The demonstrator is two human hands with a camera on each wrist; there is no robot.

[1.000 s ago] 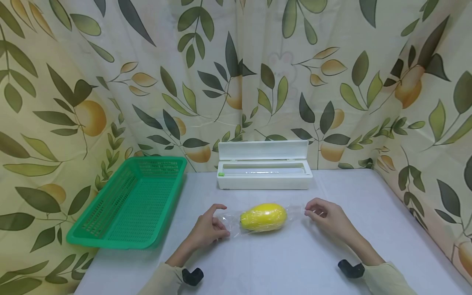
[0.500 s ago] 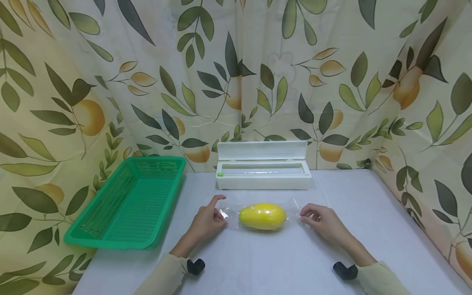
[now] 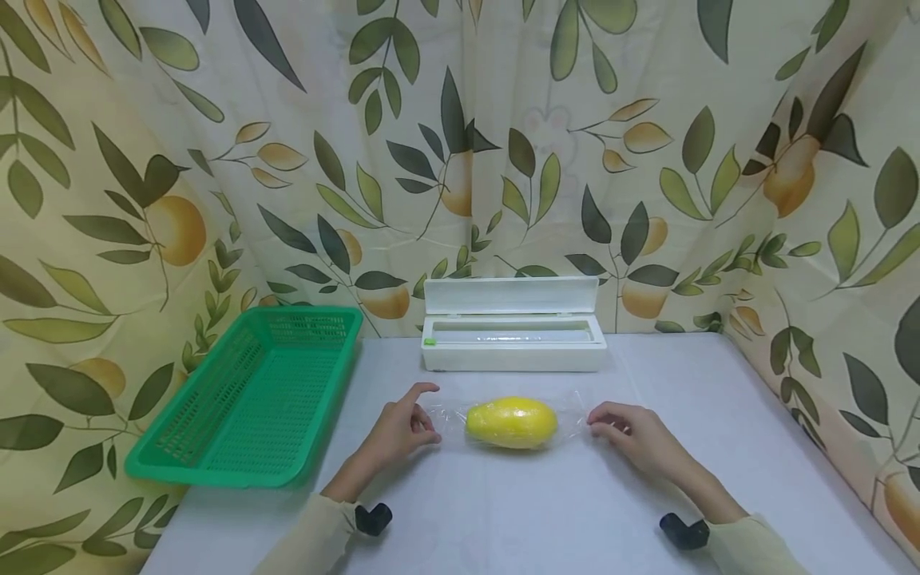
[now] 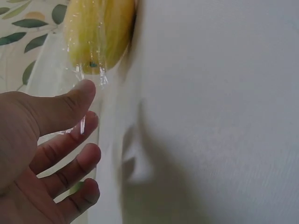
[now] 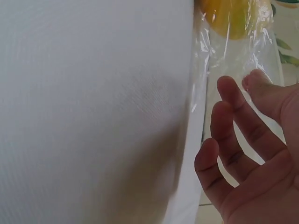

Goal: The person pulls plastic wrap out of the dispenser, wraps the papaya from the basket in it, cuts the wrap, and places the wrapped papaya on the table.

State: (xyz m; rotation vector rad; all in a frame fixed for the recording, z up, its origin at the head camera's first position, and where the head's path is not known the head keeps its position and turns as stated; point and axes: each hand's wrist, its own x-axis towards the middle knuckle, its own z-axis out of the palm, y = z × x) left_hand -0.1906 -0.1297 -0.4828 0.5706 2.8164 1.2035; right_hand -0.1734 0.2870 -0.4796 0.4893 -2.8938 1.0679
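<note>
A yellow papaya [image 3: 512,422] lies on its side on the white table, wrapped in clear plastic wrap [image 3: 571,415] that sticks out past both ends. My left hand [image 3: 394,431] is at the left end, its thumb and a finger pinching the loose wrap [image 4: 83,122]; its other fingers are spread. Opposite it, my right hand [image 3: 640,435] pinches the right tail of wrap between thumb and forefinger [image 5: 229,88], with the other fingers loosely bent. Both hands are low over the cloth. A corner of the wrap stands up near the right hand.
A white plastic-wrap dispenser box [image 3: 513,357] stands behind the papaya with its lid [image 3: 510,296] raised and a roll inside. To the left is a green basket [image 3: 316,431]. A leaf-patterned curtain [image 3: 503,160] hangs behind the table.
Both hands have shifted slightly, and the left hand is farther up the table than a second ago. The wrap ends look more spread out. The papaya stays almost in place.
</note>
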